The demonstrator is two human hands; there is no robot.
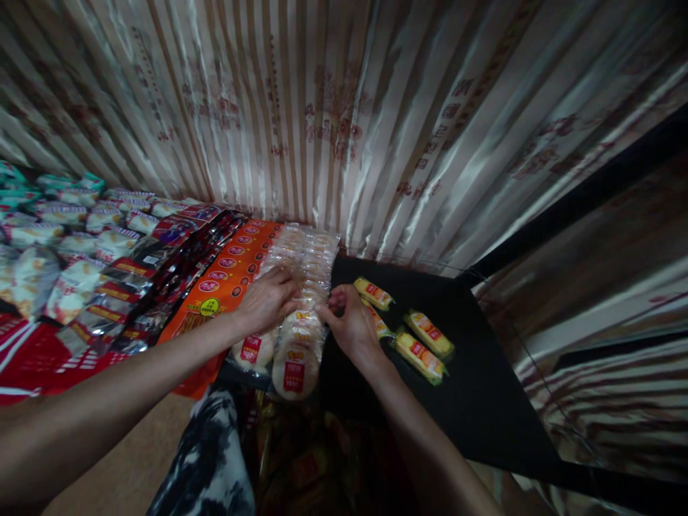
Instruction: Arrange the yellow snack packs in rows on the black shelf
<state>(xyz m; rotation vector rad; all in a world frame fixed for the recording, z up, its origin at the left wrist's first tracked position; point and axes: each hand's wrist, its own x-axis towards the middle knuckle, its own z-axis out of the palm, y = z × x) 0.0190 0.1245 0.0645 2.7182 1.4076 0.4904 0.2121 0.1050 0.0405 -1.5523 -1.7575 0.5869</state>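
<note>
Two rows of clear-wrapped round rice crackers (pixel 293 371) with red labels lie overlapping, running from the front edge toward the curtain. My left hand (pixel 269 297) rests on the rows with its fingers bent and closed at the wrappers. My right hand (pixel 350 321) is at the right side of the right-hand row, thumb and fingertips curled in and pinching at the packets' edge. Exactly what lies between the fingertips is partly hidden. Close to my right hand, several yellow wrapped snacks (pixel 422 356) lie on the black surface (pixel 478 401).
Left of the crackers is an orange printed sheet of packaging (pixel 236 258). Beyond it lie dark red shiny packets (pixel 153 258) and many white snack bags (pixel 80 287) on a red cloth (pixel 32 358). A pleated, printed curtain (pixel 333 107) hangs behind, with a black bar (pixel 580 179) at right.
</note>
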